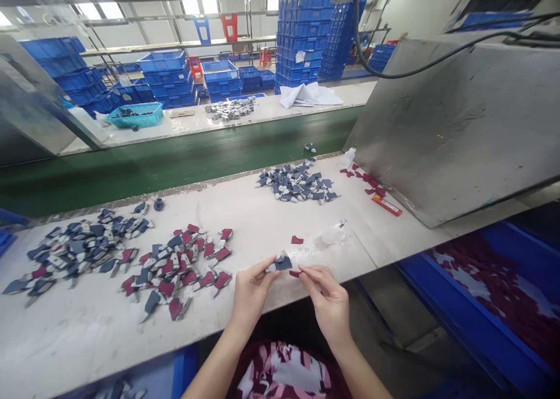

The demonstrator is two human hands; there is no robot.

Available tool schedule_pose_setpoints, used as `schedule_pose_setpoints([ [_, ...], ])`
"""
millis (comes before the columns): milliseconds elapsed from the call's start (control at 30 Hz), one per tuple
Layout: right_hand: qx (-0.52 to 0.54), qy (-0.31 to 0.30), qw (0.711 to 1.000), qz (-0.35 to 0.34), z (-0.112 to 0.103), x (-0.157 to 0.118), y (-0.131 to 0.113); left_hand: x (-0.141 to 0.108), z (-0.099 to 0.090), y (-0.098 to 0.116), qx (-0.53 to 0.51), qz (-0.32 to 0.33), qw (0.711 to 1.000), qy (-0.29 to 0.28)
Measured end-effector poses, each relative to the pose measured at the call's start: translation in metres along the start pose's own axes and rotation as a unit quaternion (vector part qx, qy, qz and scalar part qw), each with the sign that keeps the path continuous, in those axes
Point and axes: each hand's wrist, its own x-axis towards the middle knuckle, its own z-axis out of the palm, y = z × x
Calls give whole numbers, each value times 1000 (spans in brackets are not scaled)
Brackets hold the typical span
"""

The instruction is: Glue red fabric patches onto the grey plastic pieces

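My left hand [254,291] pinches a small dark blue and white plastic part [283,262] over the front of the white table. Close beside it, my right hand [326,297] grips a small dark red piece [295,273] between thumb and fingertips. The two parts are near each other; whether they touch I cannot tell. Another loose red piece [297,240] lies flat just beyond my hands. Farther right is a clear plastic bottle [332,234] on its side. A pile of blue and white parts [297,182] sits beyond.
To the left lie a mixed red and blue pile [179,259] and a larger blue and white pile [83,244]. Red pieces [371,183] and a red packet [387,205] rest beside a metal box [455,125]. A green belt [188,163] runs behind.
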Motion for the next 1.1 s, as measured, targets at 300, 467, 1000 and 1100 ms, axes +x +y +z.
schedule_pose_setpoints([
  [300,4,63,998,2,25,5,-18,-13,0,9,-18,35,999,19],
  [467,-58,70,991,-98,23,4,-25,-17,2,11,-70,-7,997,13],
  [1000,118,-185,976,9,-4,20,-32,-29,-2,48,-171,-21,984,-40],
  [1100,156,-215,964,6,-8,24,-36,-32,-2,51,-168,-33,984,-49],
])
